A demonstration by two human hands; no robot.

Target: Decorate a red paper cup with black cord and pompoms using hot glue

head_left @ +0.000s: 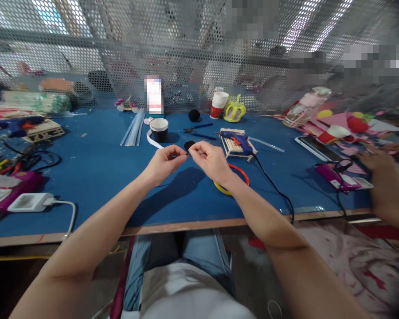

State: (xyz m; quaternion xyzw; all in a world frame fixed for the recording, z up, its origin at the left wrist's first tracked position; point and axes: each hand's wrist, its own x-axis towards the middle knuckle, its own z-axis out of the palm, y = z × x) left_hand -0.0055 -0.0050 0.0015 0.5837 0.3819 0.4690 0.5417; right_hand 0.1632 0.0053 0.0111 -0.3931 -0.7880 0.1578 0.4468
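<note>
Both hands meet mid-table: left hand (164, 163) and right hand (209, 160) each pinch a tiny black piece (187, 153), too small to identify. Glue gun (238, 139) sits just behind, red ring (240, 170) under the right wrist, black cup (158, 129) further back.

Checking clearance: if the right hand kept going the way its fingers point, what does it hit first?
The right hand points left, fingertips practically meeting the left hand over a small dark piece; that hand comes first. Depth looks matched, though uncertain.

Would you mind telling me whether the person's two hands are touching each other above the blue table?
Touching: the head view shows the left hand and right hand meeting fingertip to fingertip around a small black piece.
</note>
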